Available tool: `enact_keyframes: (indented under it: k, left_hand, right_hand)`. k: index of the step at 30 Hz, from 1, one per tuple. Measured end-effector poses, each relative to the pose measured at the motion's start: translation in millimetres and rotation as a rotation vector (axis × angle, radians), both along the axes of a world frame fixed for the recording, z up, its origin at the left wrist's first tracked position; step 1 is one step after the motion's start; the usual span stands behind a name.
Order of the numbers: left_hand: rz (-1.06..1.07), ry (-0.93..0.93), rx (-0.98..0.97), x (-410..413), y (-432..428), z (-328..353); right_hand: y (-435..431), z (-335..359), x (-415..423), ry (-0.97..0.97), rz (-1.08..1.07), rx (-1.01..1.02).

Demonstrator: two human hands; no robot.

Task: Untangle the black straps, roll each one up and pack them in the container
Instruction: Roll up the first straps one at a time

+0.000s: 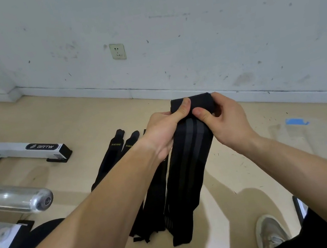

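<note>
The long strap [189, 163] is black cloth, soft and dull, with grey stripes that shine a little. The other straps [108, 164] on the floor [83, 120] are the same dull black cloth. The floor is smooth and pale, a bit shiny. The wall [161, 15] is dull white paint with scuffs. The bar [16, 199] near the floor's left edge is shiny silver metal. The tape [296, 121] is dull blue.
</note>
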State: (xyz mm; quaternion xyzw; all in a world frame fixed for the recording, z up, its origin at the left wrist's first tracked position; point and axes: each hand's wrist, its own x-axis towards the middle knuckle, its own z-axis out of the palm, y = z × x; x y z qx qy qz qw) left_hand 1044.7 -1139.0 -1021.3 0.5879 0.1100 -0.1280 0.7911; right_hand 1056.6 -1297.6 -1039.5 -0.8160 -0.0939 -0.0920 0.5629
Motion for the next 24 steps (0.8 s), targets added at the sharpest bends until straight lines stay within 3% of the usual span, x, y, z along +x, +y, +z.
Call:
enact_keyframes:
  k: [5,9,11,15,20,24]
  left_hand:
    - [0.009,0.027,0.051,2,3,-8]
    - [0.013,-0.024,0.108,5,6,-13]
    - [0.044,-0.030,0.121,6,6,-17]
    - [0.086,-0.105,0.138,7,6,-21]
    - [0.071,-0.256,0.289,14,14,-22]
    - [0.028,-0.317,0.384,12,12,-24]
  right_hand:
    - [-2,-5,1,0.037,0.059,-0.040]
    - [0,-6,-4,0.399,0.195,0.331]
    - [3,-8,-5,0.512,0.184,0.379]
    - [5,-10,-1,0.530,0.148,0.412]
    - [3,4,3,0.573,0.247,0.467]
    - [1,3,8,0.570,0.181,0.425]
